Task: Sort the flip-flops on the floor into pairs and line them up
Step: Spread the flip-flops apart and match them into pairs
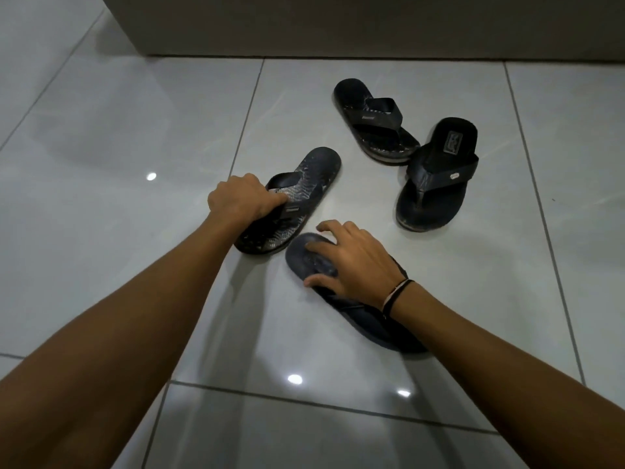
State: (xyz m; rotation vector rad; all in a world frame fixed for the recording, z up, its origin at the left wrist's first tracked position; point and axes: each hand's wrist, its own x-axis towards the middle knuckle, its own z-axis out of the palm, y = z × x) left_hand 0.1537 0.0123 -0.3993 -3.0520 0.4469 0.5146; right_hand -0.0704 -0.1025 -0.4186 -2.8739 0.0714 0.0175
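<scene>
Nearest to the camera, two bare forearms reach fwd over the glossy grey tile floor [101,137], which shows small bright light spots. On the right wrist sits a thin dark bracelet [395,294]. The right hand [351,262] lies spread over the plain dark flip-flop [341,296], fingers bent and apart, the thumb touching the near edge of the sole and the fingertips on its front part; it presses or half grips, not closed around it, and I cannot tell if the sole is lifted. This flip-flop lies diagonal, one end toward the left, the other end hidden under the wrist toward the right. Just beside it, a bit farther and to the left, the left hand [241,198] is closed on the strap of the patterned flip-flop [294,198], fingers curled under the strap, the knuckles up. This one has a grey pattern on the footbed and points up-right; its near end almost touches the plain one. Farther away, on the right, the flip-flop with a logo [436,177] lies on the floor, heel end away from the camera. Its strap side touches the second patterned flip-flop [372,120], which lies farther and to the left, w/ the same grey pattern. Both are well apart from the hands. At the back, a pale wall [338,25] meets the floor.
</scene>
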